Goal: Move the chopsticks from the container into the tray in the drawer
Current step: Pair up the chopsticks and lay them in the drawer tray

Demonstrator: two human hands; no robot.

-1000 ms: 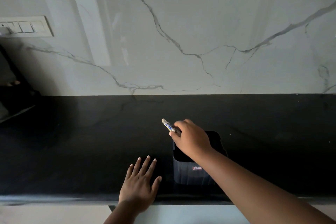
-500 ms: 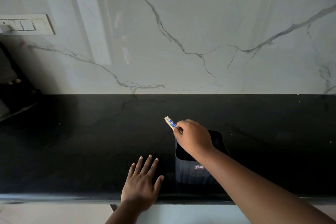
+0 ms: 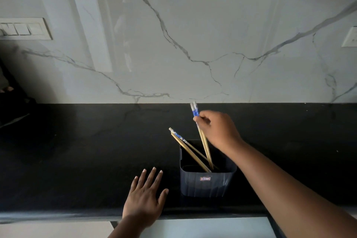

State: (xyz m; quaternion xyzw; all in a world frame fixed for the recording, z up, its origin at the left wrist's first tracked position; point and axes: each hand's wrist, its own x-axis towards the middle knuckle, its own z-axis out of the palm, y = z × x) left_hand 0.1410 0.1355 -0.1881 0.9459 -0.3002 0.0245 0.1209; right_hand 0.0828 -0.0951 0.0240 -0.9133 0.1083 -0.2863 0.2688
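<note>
A dark blue square container (image 3: 207, 181) stands on the black counter near its front edge. My right hand (image 3: 218, 128) is above it, shut on a pair of wooden chopsticks (image 3: 204, 141) with blue and white tops; their tips are still inside the container. Another pair of chopsticks (image 3: 185, 147) leans to the left in the container. My left hand (image 3: 144, 199) lies flat with spread fingers on the counter, just left of the container. The drawer and its tray are not visible.
The black counter (image 3: 77, 150) runs the whole width, backed by a white marble wall (image 3: 173, 44). Switch plates (image 3: 25, 29) sit on the wall at left. Dark objects stand at the far left. White cabinet fronts (image 3: 202, 228) show below the counter edge.
My right hand has risen and shifted right, drawing a pair of chopsticks up out of the container. The second pair, hidden before by the hand, now shows. My left hand has stayed put.
</note>
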